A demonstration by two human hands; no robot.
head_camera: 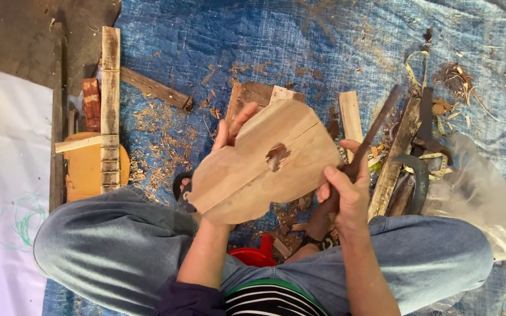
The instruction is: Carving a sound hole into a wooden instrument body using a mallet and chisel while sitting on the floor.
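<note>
A flat, rounded wooden board with a seam and a knot hole in its middle is held up over my lap. My left hand grips it from behind, fingers showing above its upper left edge. My right hand is closed around the handle of a long dark metal rasp, whose blade runs up to the right beside the board's right edge. I sit cross-legged in blue jeans on a blue tarp.
Wood shavings and offcuts litter the tarp. A notched wooden strip lies at the left over a round wooden piece. Dark tools and a plank lie at the right, beside a clear plastic bag. A red object sits between my legs.
</note>
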